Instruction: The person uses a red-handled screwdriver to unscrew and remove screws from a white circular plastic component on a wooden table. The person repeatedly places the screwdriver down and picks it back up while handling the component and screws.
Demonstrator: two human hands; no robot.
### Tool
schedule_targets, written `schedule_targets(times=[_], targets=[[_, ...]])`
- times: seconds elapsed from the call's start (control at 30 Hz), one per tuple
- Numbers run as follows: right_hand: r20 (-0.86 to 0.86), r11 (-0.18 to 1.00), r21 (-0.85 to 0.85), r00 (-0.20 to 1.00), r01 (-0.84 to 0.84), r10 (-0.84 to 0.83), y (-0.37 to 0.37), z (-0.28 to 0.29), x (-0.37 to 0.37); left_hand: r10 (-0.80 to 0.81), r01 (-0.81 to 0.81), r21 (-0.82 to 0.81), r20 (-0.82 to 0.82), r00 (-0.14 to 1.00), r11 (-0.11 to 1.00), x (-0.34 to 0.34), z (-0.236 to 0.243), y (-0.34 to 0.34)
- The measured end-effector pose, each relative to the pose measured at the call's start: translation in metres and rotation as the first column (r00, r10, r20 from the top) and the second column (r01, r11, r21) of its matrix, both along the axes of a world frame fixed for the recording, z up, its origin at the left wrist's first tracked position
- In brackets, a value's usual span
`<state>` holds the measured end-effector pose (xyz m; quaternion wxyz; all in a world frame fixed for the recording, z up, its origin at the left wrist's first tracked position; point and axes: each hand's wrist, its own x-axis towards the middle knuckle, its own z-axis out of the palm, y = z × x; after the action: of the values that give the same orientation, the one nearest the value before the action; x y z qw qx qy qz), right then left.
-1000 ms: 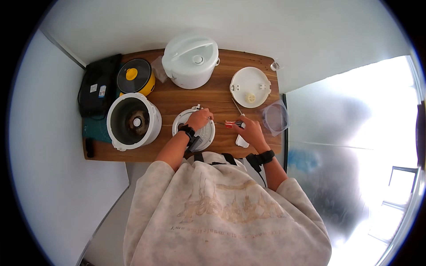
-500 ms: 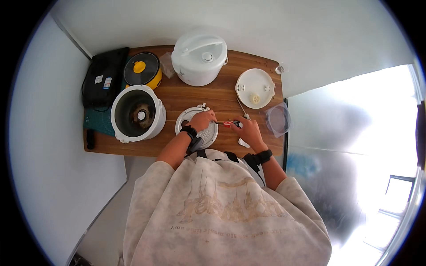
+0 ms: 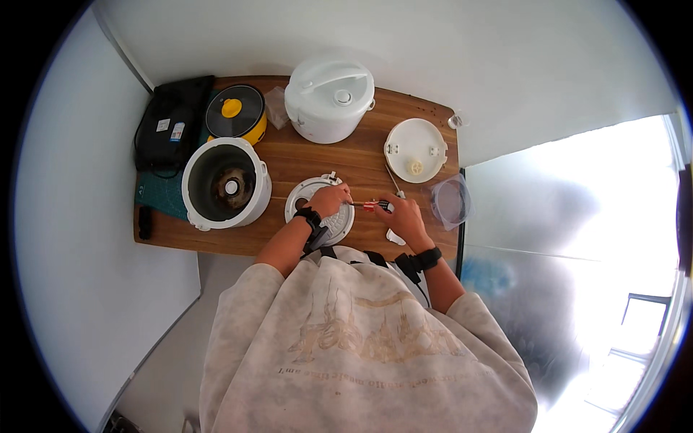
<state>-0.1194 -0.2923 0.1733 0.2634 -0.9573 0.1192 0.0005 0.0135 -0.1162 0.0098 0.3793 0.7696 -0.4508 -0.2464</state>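
My right hand [image 3: 408, 220] grips the handle of a screwdriver [image 3: 369, 206], red and black, whose thin shaft points left. The shaft's tip meets the fingers of my left hand [image 3: 330, 200], which are curled together over the rim of a white round cooker part [image 3: 339, 229]. What those fingers pinch, if anything, is hidden. The round part lies flat near the table's front edge, with a hole and ribs showing beside my wrist. A thin metal rod [image 3: 392, 177] lies just beyond my right hand, and a small white piece [image 3: 395, 237] sits below that hand.
On the left stand an open white cooker body [image 3: 264, 195], a yellow pot with dark lid [image 3: 247, 108] and a black case [image 3: 172, 130] over a green mat [image 3: 160, 193]. A lidded white cooker [image 3: 328, 101] is at the back; a white lid [image 3: 426, 137] and clear container [image 3: 452, 200] are right.
The whole view has shifted slightly. Both hands keep nearly the same place and grip, with the screwdriver still held level between them.
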Motion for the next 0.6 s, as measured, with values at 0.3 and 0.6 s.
schedule_targets(times=[0.3,0.6], targets=[[-0.033,1.0,0.009,0.999,-0.029,0.029,-0.003,-0.007,-0.001,0.001,-0.002,0.051,0.018,1.0,0.999,-0.002,0.003,-0.001],[0.047,0.978,-0.076,0.979,-0.192,0.196,0.013,0.004,0.021,-0.023,0.02,0.032,0.067,0.997,0.999,0.0,-0.005,0.0]])
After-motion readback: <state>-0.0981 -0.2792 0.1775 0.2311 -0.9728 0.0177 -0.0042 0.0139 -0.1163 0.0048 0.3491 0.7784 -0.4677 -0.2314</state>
